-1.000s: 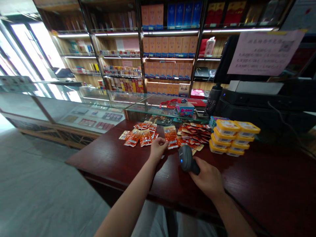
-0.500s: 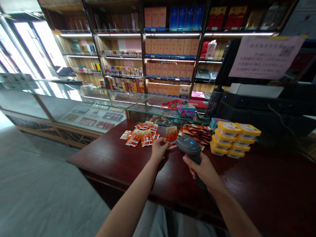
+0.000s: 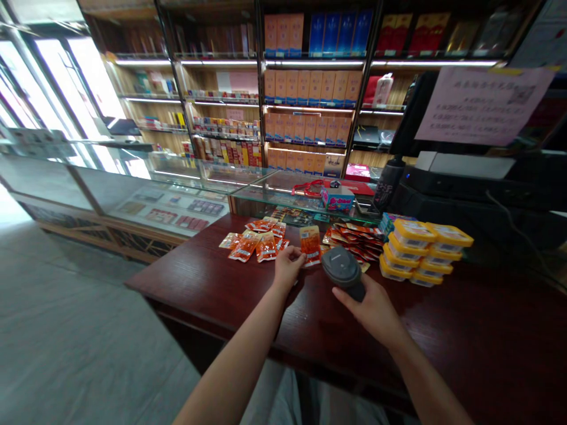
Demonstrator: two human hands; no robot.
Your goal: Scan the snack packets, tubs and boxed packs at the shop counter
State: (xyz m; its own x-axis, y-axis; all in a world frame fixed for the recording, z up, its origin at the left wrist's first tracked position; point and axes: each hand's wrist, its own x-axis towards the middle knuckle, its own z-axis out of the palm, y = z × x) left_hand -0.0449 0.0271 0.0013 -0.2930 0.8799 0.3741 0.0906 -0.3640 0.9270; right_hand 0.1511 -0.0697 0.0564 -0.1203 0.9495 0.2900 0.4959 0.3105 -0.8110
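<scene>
My left hand pinches the lower left corner of an orange snack packet, which lies face up on the dark wooden counter. My right hand is wrapped round the handle of a grey barcode scanner, its head just right of that packet. Several similar packets lie spread in a loose group left of my left hand. Behind the scanner is a thicker heap of orange packets, partly covered by it.
Yellow-lidded plastic tubs stand stacked right of the heap. A monitor with a pink notice rises at the right. Behind the counter are a glass display case and a small blue and pink box. Lit shelves line the wall.
The scanner's head has tilted downward and its blue light no longer shows. My left hand remains at the packet's corner. The whole view has shifted slightly.
</scene>
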